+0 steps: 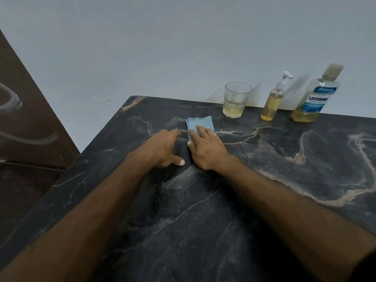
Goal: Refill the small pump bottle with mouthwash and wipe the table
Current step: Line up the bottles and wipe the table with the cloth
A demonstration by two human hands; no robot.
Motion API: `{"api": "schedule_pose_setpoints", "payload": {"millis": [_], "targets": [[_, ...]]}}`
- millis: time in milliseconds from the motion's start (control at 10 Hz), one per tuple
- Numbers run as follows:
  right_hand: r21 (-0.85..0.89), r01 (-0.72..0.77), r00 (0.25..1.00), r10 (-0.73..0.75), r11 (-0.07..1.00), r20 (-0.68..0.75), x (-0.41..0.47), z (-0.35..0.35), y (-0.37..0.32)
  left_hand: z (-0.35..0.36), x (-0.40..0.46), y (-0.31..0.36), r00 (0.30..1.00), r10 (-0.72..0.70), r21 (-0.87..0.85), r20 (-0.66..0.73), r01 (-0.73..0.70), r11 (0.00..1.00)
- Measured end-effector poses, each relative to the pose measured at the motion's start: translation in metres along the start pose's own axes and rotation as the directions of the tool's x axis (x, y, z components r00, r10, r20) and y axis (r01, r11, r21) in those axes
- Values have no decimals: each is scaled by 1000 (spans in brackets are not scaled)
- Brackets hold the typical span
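Head: right hand (205,148) flat on cloth (200,124)

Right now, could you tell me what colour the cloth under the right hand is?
The cloth is light blue, seen best in the head view, pressed flat by the right hand.

Dark veined marble table (264,169) with matt sheen — soft blue cloth (200,123), clear glass tumbler (236,99), transparent plastic bottles.

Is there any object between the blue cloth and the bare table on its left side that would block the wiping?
Nothing visible blocks it except the left hand, resting on the table just left of the blue cloth under the right hand. The glass and bottles stand behind, to the right.
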State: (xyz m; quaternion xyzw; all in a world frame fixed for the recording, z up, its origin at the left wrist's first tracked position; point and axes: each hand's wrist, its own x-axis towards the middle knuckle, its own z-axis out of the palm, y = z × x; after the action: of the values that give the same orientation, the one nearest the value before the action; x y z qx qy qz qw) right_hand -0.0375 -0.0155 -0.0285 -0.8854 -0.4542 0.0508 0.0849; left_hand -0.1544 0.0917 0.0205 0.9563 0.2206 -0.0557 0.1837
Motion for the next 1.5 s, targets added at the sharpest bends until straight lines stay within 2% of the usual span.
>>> {"api": "schedule_pose_setpoints", "payload": {"millis": [300, 500, 700, 1200, 1400, 1500], "targets": [[-2, -143, 987, 142, 990, -75, 63, 2, -4, -4, 15, -3, 995, 17, 24, 94, -20, 1000], [23, -172, 980, 173, 985, -96, 93, -2, 2, -9, 29, 2, 983, -25, 136, 180, 0, 991], [140, -159, 905, 201, 977, -375, 76, 3, 2, -13, 30, 4, 978, -55, 169, 199, 21, 985], [132, -175, 938, 206, 976, -280, 82, -2, 2, -14, 27, 8, 973, -72, 183, 217, 31, 983], [168, -159, 912, 210, 973, -354, 79, 1, 3, -15, 27, 8, 972, -74, 190, 221, 32, 981], [183, -156, 916, 211, 971, -341, 80, 0, 4, -15, 28, 9, 972, -75, 201, 221, 29, 979]]}}
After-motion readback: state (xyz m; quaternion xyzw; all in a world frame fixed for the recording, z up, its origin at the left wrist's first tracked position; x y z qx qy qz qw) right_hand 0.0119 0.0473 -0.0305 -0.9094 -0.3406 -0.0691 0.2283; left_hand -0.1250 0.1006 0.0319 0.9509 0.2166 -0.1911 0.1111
